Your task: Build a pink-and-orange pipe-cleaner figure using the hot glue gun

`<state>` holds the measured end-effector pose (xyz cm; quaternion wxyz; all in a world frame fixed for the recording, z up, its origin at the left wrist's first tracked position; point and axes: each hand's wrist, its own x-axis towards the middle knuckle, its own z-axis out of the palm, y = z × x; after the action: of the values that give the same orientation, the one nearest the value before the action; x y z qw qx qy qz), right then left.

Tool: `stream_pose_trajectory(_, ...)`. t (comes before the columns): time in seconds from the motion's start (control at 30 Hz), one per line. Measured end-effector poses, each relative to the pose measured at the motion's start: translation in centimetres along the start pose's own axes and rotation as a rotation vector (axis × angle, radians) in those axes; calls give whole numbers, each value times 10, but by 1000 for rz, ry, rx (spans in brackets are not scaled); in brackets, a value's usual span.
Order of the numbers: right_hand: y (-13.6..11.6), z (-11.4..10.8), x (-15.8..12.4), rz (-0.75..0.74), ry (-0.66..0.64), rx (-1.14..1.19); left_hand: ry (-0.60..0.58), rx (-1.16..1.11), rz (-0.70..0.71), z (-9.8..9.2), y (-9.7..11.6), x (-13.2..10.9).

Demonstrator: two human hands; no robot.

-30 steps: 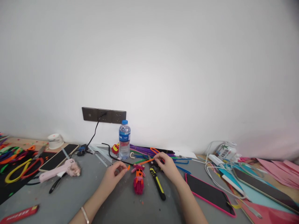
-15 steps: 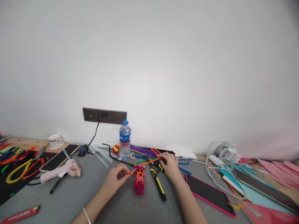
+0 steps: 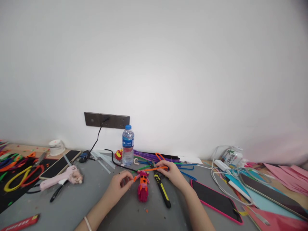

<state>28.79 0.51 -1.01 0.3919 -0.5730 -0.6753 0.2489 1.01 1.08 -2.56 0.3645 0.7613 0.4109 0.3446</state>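
A small magenta and orange pipe-cleaner doll [image 3: 142, 189] lies on the grey table in front of me. At its left side my left hand [image 3: 120, 185] pinches a short orange end. My right hand [image 3: 172, 173] grips an orange pipe cleaner [image 3: 156, 168] between thumb and fingers, and the strip runs from there toward the top of the doll. Whether it is joined to the orange end in my left hand I cannot tell. Pliers with black and yellow handles [image 3: 162, 190] lie between the doll and my right hand, partly hidden by that hand.
Behind stand a water bottle [image 3: 128, 146] and purple pipe cleaners [image 3: 146, 155]. To the left are a pink glue gun [image 3: 60, 178], scissors [image 3: 24, 178], a phone [image 3: 60, 164] and a red cutter [image 3: 20, 223]. A pink-edged phone [image 3: 216, 200] and white cables [image 3: 216, 179] lie right.
My right hand has shifted slightly down and left along the orange pipe cleaner, its fingers lower. My left hand and the doll stay nearly in place. The view has moved a little.
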Motion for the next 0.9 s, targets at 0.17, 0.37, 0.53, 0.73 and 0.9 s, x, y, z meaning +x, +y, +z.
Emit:
stream_pose_trajectory(0.17, -7, -11, 2, 22, 211, 181, -26, 9, 16, -1, 2, -1)
stream_pose_trajectory(0.37, 3, -20, 5, 89, 476, 413, -123, 77, 34, 0, 4, -4)
stream_pose_trajectory(0.53, -7, -10, 6, 77, 431, 497, -134, 56, 47, -5, 8, -5)
stream_pose_trajectory(0.73, -52, 23, -5, -5, -174, 473, -31, -50, 73, -8, 12, -8)
stream_pose_trajectory(0.9, -70, 45, -10, -72, -223, 389, -91, 3, 77, -4, 8, -8)
